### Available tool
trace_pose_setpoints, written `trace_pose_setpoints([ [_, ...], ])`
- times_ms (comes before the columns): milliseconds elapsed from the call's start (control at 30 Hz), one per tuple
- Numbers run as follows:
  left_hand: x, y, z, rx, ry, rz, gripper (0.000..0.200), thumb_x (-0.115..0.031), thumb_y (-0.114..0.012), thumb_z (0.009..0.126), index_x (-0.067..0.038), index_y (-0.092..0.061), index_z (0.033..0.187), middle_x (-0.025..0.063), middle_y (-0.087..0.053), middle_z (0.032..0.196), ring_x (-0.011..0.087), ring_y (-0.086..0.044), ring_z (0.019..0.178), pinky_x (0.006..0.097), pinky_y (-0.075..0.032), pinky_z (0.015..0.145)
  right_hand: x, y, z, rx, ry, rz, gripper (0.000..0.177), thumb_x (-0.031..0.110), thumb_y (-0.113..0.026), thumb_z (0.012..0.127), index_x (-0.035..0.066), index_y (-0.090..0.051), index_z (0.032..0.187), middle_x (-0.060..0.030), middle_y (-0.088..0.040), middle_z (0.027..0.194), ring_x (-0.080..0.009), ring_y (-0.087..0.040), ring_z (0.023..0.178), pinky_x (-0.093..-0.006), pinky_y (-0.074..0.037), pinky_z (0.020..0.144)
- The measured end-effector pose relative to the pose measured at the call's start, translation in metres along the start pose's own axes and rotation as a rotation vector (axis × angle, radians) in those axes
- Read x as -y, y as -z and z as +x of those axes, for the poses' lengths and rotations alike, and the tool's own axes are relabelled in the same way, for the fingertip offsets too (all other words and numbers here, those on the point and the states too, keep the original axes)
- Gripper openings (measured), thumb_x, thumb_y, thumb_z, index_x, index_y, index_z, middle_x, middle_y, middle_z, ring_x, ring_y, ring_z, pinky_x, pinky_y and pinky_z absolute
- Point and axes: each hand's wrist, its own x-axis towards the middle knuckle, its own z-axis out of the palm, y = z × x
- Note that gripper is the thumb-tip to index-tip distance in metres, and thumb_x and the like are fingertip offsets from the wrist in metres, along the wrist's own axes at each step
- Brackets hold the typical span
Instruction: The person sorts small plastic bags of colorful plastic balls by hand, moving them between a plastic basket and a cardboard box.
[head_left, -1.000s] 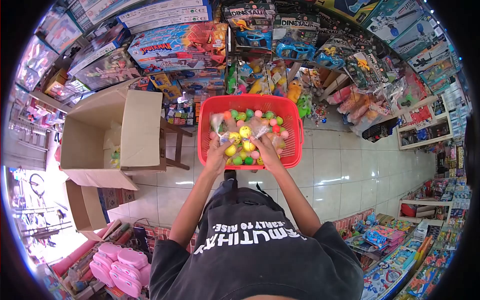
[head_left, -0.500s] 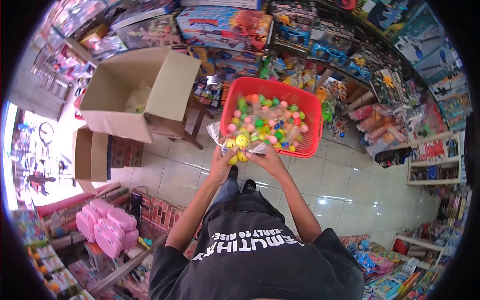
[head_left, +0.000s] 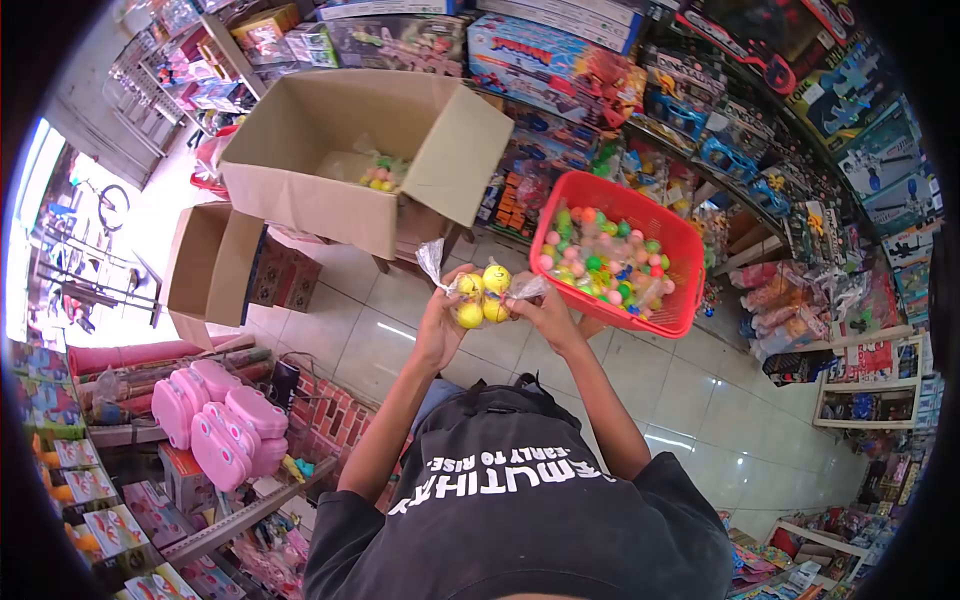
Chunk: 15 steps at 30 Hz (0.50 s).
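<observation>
A clear plastic bag of several yellow balls with printed faces (head_left: 483, 297) hangs between both hands in front of my body. My left hand (head_left: 443, 318) grips the bag's left side, where a twisted plastic end sticks up. On the other side, my right hand (head_left: 550, 315) pinches the bag's gathered plastic. Just right of that hand stands a red plastic basket (head_left: 690, 310) with many small coloured balls (head_left: 605, 255) in it. An open cardboard box (head_left: 310, 205), with bagged balls (head_left: 383, 172) inside, lies ahead to the left.
A smaller open carton (head_left: 205, 270) is at the left. Pink cases (head_left: 225, 430) are stacked on a low shelf at the lower left. Boxed toys (head_left: 545, 70) line the far shelves. White floor tiles (head_left: 680, 400) extend to the right.
My view has turned left, so the basket appears farther right and the large cardboard box nearer. The bag of yellow balls, still in both hands, is now apart from the basket in view.
</observation>
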Motion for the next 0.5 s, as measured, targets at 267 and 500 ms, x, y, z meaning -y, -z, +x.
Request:
trace_pose_setpoints([
  [267,-0.099,0.073,-0.009,-0.025,-0.028,0.099,0.047,-0.013,-0.043,0.085,-0.004,-0.032,0.131,0.0098,-0.045,0.123,0.0219,-0.047,0.113,0.0356,-0.04,0.095,-0.009,-0.092,0.069,0.072,-0.054,0.007,0.018,0.013,-0.06,0.081,0.003,-0.052,0.095,-0.0021,-0.058,0.074,-0.0104,-0.057,0.066,-0.0235,-0.046,0.061],
  [500,-0.166,0.133,-0.028,-0.124,-0.114,0.044,0.041,-0.011,-0.043,0.087,-0.006,-0.036,0.128,0.0105,-0.047,0.123,0.0212,-0.049,0.11,0.035,-0.044,0.09,0.001,-0.169,0.125,0.255,-0.094,0.052,0.019,0.009,-0.059,0.083,0.002,-0.052,0.098,-0.0025,-0.058,0.079,-0.011,-0.058,0.072,-0.0252,-0.048,0.064],
])
